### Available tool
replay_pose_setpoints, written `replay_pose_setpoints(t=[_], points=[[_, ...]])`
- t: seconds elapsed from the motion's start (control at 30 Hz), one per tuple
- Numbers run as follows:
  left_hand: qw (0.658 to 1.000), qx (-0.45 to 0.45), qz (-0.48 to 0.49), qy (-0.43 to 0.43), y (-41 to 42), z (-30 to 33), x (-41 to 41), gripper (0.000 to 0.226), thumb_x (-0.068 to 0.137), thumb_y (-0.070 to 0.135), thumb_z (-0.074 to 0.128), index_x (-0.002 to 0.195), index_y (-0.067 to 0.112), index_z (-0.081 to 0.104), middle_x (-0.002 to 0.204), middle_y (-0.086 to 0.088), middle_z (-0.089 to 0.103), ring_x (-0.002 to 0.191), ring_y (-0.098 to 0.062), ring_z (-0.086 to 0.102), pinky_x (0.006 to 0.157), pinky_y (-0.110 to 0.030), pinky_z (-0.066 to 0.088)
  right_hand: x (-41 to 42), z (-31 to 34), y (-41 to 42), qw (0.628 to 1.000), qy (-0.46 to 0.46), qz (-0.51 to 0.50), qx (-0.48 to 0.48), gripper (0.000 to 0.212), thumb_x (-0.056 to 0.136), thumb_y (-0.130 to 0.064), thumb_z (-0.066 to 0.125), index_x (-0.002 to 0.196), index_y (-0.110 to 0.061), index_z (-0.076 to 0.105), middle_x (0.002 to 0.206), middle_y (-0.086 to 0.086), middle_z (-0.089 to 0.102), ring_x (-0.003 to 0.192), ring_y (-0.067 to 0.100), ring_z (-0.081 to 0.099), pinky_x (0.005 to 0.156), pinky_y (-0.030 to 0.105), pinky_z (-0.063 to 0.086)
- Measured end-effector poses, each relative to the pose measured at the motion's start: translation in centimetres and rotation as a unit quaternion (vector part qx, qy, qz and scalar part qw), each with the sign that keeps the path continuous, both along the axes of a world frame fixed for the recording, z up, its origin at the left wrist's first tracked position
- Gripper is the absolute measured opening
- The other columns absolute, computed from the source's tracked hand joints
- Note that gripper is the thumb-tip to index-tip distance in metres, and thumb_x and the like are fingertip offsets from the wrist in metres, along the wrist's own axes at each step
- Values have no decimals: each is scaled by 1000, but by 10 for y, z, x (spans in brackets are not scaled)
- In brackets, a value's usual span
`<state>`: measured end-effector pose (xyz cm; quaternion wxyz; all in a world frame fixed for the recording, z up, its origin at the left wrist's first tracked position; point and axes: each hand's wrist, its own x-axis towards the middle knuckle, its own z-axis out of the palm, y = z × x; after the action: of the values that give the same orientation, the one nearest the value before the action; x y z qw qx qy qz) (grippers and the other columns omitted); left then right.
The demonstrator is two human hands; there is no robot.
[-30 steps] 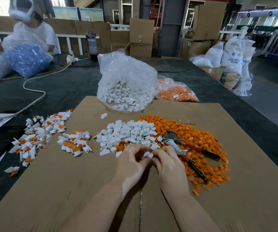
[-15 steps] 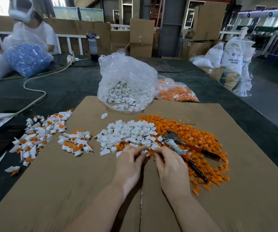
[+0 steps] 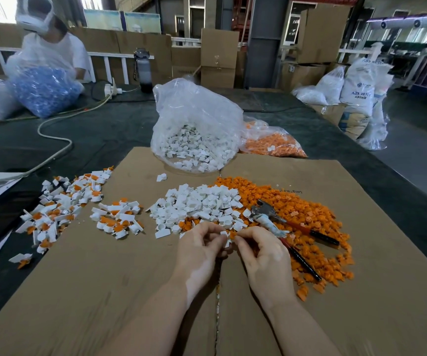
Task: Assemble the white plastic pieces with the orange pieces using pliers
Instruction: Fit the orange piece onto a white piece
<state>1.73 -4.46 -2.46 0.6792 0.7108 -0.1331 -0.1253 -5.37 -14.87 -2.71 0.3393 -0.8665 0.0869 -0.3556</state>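
Two hands fitting a small white piece (image 3: 224, 237) to an orange piece (image 3: 233, 235).

Left hand (image 3: 199, 249) and right hand (image 3: 264, 253) are pinching them together; pliers (image 3: 281, 228) are lying unused on the orange pile (image 3: 310, 227); finished assemblies (image 3: 63, 209) sit left, large loose piles remaining.

Factory floor or warehouse: stacked cardboard boxes (image 3: 219, 57), resin sacks (image 3: 359, 88), bulk bags of plastic parts (image 3: 197, 129), steel column (image 3: 264, 42).
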Motion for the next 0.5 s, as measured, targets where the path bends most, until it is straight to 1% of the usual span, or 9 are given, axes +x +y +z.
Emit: replay_pose_setpoints(t=[0.07, 0.23, 0.27, 0.37, 0.5], points=[[1000, -10, 1, 9, -1, 0, 0, 11, 86, -2, 60, 85, 9, 61, 69, -11, 61, 58, -12, 62, 57, -21, 53, 1, 0, 0, 1000, 1, -20, -20, 8, 80, -7, 71, 81, -14, 67, 77, -7, 64, 76, 12, 60, 76, 35, 46], [1000, -16, 2, 11, -1, 0, -1, 9, 86, -2, 59, 83, 6, 59, 64, -8, 59, 51, -8, 61, 50, -17, 49, 1, -2, 0, 999, 10, -30, -40, 10, 79, -9, 73, 78, -16, 66, 74, -9, 63, 73, 10, 58, 78, 20, 34], [1000, -20, 3, 15, -1, 0, -1, 9, 86, -3, 59, 83, 5, 59, 63, -6, 59, 50, -7, 61, 50, -17, 49, 2, -2, 0, 998, 15, -35, -51, 10, 79, -10, 73, 76, -16, 66, 73, -8, 63, 72, 11, 58, 75, 20, 33], [999, -28, 5, 25, -2, 0, 0, 10, 87, -3, 59, 82, 6, 57, 60, -3, 57, 51, -6, 61, 52, -19, 52, 2, -3, 1, 993, 30, -63, -92, 13, 77, -11, 76, 71, -14, 64, 67, -5, 62, 67, 15, 58, 70, 29, 33], [999, -27, 1, 29, -1, -2, 0, 9, 87, -2, 59, 83, 6, 57, 64, -7, 58, 53, -10, 61, 53, -20, 51, 3, -2, 3, 985, 29, -89, -147, 20, 71, -9, 80, 65, -12, 61, 60, -3, 58, 58, 19, 56, 64, 35, 39]])
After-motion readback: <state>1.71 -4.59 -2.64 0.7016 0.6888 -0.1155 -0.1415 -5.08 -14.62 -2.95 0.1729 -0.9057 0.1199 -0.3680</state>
